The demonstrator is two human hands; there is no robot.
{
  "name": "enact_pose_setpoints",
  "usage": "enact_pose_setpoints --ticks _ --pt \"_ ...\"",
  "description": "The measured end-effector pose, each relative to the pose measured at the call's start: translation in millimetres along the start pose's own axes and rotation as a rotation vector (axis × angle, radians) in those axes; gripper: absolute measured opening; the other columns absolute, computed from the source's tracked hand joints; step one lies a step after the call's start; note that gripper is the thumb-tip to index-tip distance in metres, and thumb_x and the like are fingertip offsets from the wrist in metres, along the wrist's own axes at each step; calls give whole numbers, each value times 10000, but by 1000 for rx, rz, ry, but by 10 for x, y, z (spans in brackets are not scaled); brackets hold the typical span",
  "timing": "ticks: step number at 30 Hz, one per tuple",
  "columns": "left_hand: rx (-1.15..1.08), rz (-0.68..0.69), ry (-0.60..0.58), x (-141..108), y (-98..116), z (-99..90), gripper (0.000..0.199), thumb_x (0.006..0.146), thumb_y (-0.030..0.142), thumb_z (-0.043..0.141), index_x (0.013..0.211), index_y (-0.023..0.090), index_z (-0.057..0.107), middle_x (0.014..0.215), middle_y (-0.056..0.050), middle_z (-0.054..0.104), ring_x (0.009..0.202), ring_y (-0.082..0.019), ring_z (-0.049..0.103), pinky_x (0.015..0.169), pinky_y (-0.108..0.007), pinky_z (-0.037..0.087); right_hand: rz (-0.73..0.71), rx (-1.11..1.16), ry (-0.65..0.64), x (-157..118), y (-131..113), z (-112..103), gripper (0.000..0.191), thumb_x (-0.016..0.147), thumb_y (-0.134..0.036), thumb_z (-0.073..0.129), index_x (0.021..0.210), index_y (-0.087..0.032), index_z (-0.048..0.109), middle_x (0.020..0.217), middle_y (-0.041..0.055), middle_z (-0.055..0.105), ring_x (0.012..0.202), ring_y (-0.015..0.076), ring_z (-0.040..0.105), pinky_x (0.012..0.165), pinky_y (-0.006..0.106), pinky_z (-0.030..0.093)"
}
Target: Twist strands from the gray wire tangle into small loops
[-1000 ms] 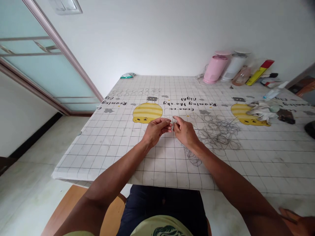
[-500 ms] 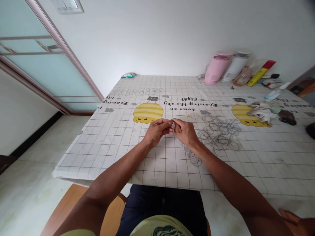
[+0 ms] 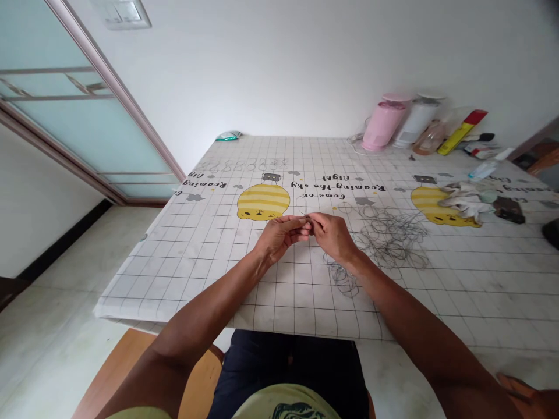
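My left hand (image 3: 282,235) and my right hand (image 3: 332,234) meet over the middle of the table, thumbs and fingertips pinched together and touching. Whatever sits between the fingertips is too small and covered to make out. Just beyond them shows a faint thin loop (image 3: 301,203); I cannot tell whether it is held or lies on the cloth. A loose tangle of thin dark wire-like loops (image 3: 388,235) spreads beside and beyond my right hand, part of it under the wrist. Farther back on the left lies a row of similar thin loops (image 3: 244,165).
The table wears a white checked cloth (image 3: 174,279) with printed yellow balloons. Along the wall stand a pink cylinder-shaped device (image 3: 383,127), a white one (image 3: 414,123), a bottle (image 3: 430,138) and a yellow-red box (image 3: 463,132). Crumpled cloths (image 3: 469,199) lie at right, a green packet (image 3: 228,135) at the back-left corner.
Both hands stay pinched together, with the fingertips slightly shifted and drawn closer. The view has tipped a little. The loops on the table look unchanged.
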State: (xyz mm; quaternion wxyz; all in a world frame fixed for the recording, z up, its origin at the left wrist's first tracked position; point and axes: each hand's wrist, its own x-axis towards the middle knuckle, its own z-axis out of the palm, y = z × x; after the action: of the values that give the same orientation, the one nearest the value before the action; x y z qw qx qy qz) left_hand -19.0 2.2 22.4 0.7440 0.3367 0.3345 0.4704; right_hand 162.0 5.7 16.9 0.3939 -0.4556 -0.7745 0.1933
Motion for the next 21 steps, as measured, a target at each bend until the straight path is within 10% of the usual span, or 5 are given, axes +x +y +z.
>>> enact_pose_setpoints --ticks 21 --pt "76 116 -101 76 35 -121 224 820 284 884 898 129 743 859 -53 722 708 -119 652 674 -266 535 125 363 -43 -1 -52 -142 480 1061 -556 549 1306 -178 714 913 79 767 744 193 711 608 286 545"
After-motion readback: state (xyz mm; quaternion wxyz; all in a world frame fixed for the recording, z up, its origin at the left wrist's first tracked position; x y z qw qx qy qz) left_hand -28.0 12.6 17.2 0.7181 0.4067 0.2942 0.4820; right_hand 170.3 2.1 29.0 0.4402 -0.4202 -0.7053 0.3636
